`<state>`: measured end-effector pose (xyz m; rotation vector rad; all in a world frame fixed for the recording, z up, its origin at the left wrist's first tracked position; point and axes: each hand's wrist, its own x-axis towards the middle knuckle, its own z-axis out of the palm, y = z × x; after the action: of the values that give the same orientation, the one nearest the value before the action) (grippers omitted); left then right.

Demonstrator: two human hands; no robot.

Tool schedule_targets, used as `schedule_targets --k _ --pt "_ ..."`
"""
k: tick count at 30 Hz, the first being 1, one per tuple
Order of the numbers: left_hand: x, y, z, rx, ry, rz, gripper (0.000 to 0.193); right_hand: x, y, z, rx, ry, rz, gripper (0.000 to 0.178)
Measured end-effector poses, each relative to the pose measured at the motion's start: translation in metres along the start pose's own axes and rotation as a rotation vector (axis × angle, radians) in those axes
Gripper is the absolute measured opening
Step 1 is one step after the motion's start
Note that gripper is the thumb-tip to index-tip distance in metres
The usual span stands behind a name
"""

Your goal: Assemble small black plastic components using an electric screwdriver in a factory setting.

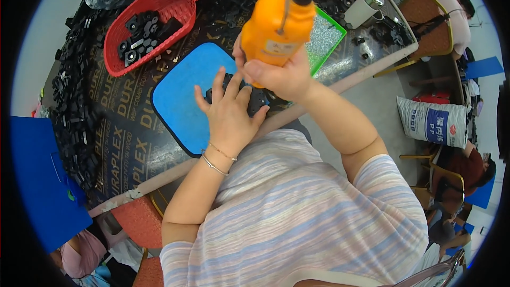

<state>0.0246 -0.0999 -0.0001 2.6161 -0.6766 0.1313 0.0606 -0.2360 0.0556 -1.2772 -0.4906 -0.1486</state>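
Note:
My right hand (281,74) is wrapped round an orange power screwdriver (276,24) with a dark upper end, held upright over the mat. Its tip is hidden behind my hands. My left hand (231,103) holds down a black plastic part (256,102) on a blue mat (183,98) with a dark rim. The fingers are spread over the part and the thumb lies along its near side. Most of the part is covered, so its full shape cannot be made out.
A red plastic basket (151,24) holds several black parts. Beyond the screwdriver lies a green-rimmed tray (326,40). A white flask (364,9) stands at the back right. Loose black parts (79,127) heap along the table's left side. Other people sit at the right and lower left.

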Motion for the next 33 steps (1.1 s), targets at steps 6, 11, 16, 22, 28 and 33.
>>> schedule_targets --k 6,11,16,22,28,33 --pt "-0.001 -0.001 0.002 -0.003 0.061 0.02 0.048 -0.002 0.008 -0.001 0.02 -0.025 -0.021 0.035" --pt "-0.003 -0.003 0.005 0.008 0.045 0.025 0.046 -0.001 0.013 -0.001 0.042 -0.034 -0.029 0.035" --pt "-0.004 -0.003 0.006 0.007 0.065 0.036 0.042 -0.005 0.012 0.0 0.074 -0.017 -0.052 0.034" --pt "-0.002 -0.001 0.003 0.017 0.056 0.043 0.038 -0.006 0.007 -0.002 0.039 -0.024 -0.005 0.034" --pt "-0.002 0.003 0.004 0.05 0.09 0.069 0.034 -0.012 0.005 -0.014 0.178 0.02 -0.143 0.036" --pt "0.004 0.003 -0.002 0.09 0.063 0.094 0.033 -0.004 -0.03 -0.029 0.221 -0.145 -0.088 0.041"
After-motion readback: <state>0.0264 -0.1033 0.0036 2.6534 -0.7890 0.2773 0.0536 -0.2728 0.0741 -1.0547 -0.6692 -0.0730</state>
